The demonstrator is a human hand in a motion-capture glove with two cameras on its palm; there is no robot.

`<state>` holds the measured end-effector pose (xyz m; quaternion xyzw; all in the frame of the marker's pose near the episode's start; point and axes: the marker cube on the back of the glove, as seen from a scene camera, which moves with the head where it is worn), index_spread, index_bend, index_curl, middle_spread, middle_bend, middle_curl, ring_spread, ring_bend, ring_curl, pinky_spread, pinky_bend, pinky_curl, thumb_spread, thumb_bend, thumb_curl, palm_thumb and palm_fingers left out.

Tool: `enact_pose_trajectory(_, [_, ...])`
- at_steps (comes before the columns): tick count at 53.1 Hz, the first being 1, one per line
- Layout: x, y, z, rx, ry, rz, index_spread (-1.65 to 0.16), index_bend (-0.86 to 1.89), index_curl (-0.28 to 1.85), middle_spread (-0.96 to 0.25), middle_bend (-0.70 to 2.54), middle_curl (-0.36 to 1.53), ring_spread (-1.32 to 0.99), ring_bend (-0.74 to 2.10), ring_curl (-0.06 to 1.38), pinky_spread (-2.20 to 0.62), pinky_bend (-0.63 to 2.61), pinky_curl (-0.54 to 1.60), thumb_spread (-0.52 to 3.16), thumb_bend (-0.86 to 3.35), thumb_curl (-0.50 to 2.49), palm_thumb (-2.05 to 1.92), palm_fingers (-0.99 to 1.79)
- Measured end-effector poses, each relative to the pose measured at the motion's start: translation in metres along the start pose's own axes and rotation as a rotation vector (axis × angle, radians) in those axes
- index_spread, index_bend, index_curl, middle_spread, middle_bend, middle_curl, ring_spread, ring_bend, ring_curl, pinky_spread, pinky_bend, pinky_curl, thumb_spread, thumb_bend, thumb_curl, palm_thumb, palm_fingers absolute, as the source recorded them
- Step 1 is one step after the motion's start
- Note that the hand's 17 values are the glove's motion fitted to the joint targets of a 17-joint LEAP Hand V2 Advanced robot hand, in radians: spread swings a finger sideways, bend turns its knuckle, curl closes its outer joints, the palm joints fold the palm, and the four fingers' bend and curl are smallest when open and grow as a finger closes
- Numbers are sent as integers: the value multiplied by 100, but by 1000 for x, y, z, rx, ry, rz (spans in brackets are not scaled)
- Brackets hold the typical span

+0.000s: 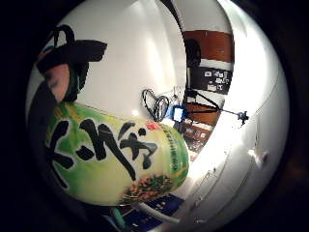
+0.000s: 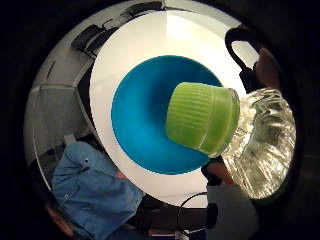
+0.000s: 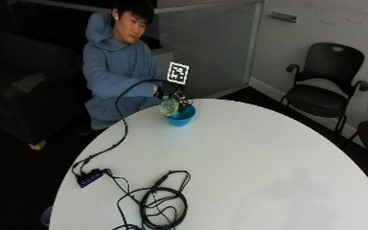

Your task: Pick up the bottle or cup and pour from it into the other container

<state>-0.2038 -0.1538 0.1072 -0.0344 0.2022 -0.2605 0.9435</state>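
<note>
While the gloved right hand (image 3: 166, 96) apparently grips it, the clear green-capped plastic bottle (image 3: 169, 106) tilts over the round blue bowl (image 3: 181, 116) on the white table (image 3: 247, 163)

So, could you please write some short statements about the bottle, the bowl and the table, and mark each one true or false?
1. The bottle is tipped over the blue bowl. True.
2. The bottle's green cap is off. False: the cap is on the bottle's neck.
3. The bowl is red. False: it is blue.
4. The right hand holds the bottle. True.
5. The bowl stands on a white round table. True.
6. The black cables lie inside the bowl. False: they lie on the table, at the side far from the bowl.
</note>
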Motion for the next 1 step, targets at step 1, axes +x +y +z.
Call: enact_pose_trajectory(1, [1,1,1,1,13,-20,-11,14,40,-3,34,51,-15,45,46,-19,48,39,25,-4,71,99,115])
